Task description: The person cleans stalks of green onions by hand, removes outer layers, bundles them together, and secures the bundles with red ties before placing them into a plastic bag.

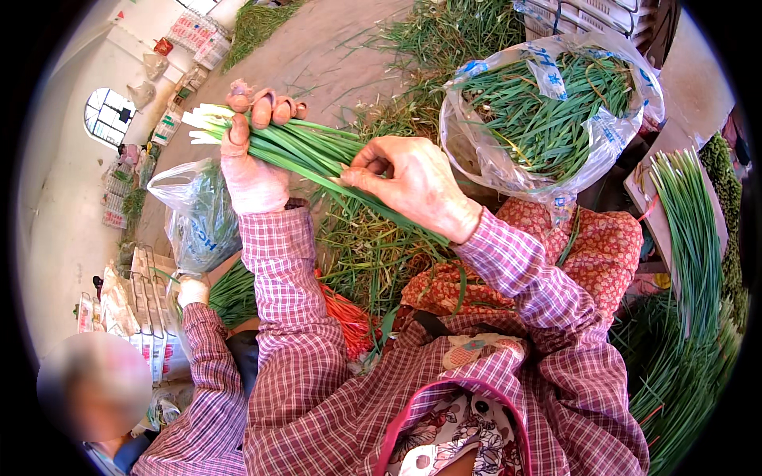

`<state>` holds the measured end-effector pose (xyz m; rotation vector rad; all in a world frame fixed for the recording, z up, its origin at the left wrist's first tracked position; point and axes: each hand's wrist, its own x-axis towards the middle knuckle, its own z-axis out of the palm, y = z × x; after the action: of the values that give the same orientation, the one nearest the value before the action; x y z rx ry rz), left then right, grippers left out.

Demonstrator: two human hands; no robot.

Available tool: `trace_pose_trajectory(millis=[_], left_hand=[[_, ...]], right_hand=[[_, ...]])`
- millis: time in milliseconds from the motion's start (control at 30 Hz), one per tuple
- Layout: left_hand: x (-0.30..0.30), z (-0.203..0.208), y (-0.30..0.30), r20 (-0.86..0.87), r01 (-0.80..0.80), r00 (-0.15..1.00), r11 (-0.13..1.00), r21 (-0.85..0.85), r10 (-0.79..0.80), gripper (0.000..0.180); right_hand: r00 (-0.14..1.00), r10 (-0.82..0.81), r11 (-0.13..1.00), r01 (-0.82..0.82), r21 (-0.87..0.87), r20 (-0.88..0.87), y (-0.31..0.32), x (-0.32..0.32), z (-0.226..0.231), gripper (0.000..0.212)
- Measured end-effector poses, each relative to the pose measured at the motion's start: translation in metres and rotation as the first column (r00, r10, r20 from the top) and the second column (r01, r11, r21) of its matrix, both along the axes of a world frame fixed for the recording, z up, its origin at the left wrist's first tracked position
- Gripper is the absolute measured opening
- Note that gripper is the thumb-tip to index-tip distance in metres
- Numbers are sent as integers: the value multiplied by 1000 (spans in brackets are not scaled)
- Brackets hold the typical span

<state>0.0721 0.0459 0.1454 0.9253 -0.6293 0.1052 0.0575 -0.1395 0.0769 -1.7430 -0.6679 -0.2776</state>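
My left hand [255, 151] is wrapped around a bunch of green garlic chives [313, 149] near its white stem ends, which point left. The green leaves run down to the right, passing beneath my right hand [417, 181]. Thumb and forefinger of that hand are pinched together at the side of the bunch, on what looks like a chive leaf; its thin tip is hard to make out. Below the bunch, a pile of loose leaves and trimmings [369, 254] covers the ground. A bundle of red-orange ties [347, 317] lies beside my left sleeve.
A clear plastic bag [452, 131] full of green leaves stands at the upper right. More chives [689, 230] lie on a board [643, 186] at the right, above a dark green heap [675, 381]. Another person [202, 381] sits at the left, near a second bag [198, 226].
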Motion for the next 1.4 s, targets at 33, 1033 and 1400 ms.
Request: trace_pose_trajectory(millis=[33,1033,1400], left_hand=[[0,1,-1,1,-7,1000,1000,5,7,27],[-12,-8,-5,-80,-19,996,996,89,26,30],[-10,-15,5,-203,12,976,903,429,83,56]], right_hand=[[1000,-14,1000,14,-10,11,3,1,0,20],[896,-67,983,134,-124,440,-4,31,10,15],[400,-118,819,557,-138,909,-48,63,45,13]])
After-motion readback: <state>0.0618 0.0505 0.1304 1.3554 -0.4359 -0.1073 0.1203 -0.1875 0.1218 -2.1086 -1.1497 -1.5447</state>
